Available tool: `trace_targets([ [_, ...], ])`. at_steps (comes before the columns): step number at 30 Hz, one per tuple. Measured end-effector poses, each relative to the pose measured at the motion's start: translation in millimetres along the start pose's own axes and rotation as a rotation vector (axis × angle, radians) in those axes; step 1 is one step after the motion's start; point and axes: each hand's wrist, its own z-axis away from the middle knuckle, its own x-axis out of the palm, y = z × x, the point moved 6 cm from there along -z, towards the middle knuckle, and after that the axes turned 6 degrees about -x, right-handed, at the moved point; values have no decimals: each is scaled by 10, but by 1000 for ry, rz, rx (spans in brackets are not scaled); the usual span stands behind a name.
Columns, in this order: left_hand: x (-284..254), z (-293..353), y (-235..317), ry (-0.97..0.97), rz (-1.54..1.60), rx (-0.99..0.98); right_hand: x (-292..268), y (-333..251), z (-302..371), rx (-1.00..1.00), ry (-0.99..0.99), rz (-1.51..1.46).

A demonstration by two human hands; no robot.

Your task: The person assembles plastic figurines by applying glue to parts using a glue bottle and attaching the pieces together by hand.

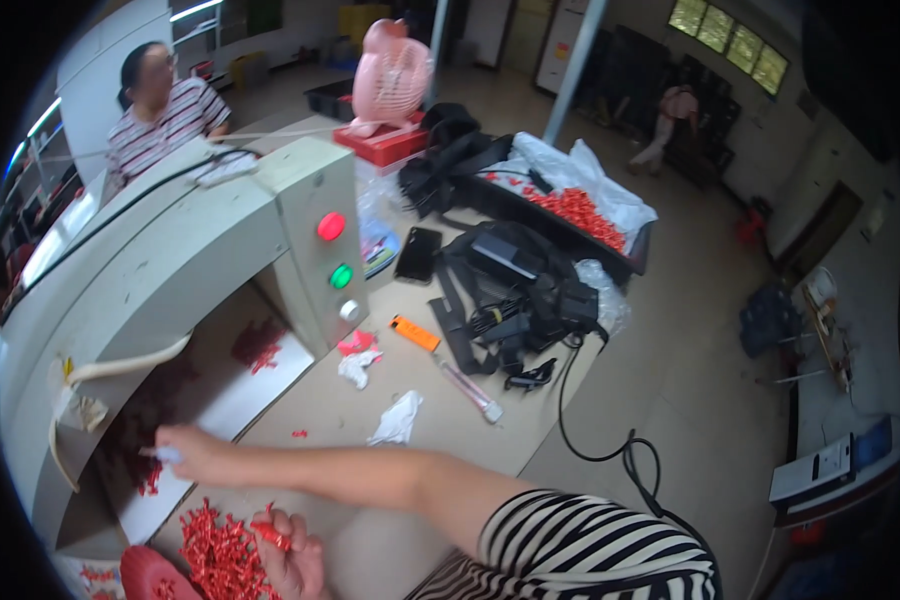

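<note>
- I am looking down at a pale counter (460, 435) spreading under everything nearby.
- A grey arched machine (190, 240) is standing at its left, a red, a green and a white button facing me; red bits are lying inside its opening.
- A long black tray (630, 262) is sitting at the far side, holding a white plastic liner and many red pieces.
- Black strapped gear (490, 290) is lying in front of that tray.
- A pink fan (390, 80) is resting on a red box.
- A pile of red pieces (220, 550) is lying just outside the opening, beside a red dish (155, 575).
- My right hand (202, 458) is reaching into the opening, fingers closing around a small pale tool.
- My left hand (298, 560) is curling just right of the pile, pinching a red piece.
- A dark phone (418, 255) is lying near the gear.
- The pale tool (170, 455) is pointing leftward over the white panel's edge.
- The pinched red piece (270, 535) is showing between thumb and fingers.
</note>
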Motion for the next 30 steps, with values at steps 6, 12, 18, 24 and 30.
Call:
trace_targets([
  [6,88,-240,-201,146,91,-84,-1031,-285,904,524,120,-326],
  [12,-25,-271,-170,308,37,-84,-1112,-376,1463,793,123,-757],
  [18,-52,-265,-214,339,11,-125,-1092,-409,1557,835,163,-1004],
  [24,-50,-283,-240,346,6,-140,-1178,-488,1559,774,146,-793],
  [30,-58,-277,-267,351,3,-160,-1155,-492,1570,733,135,-775],
])
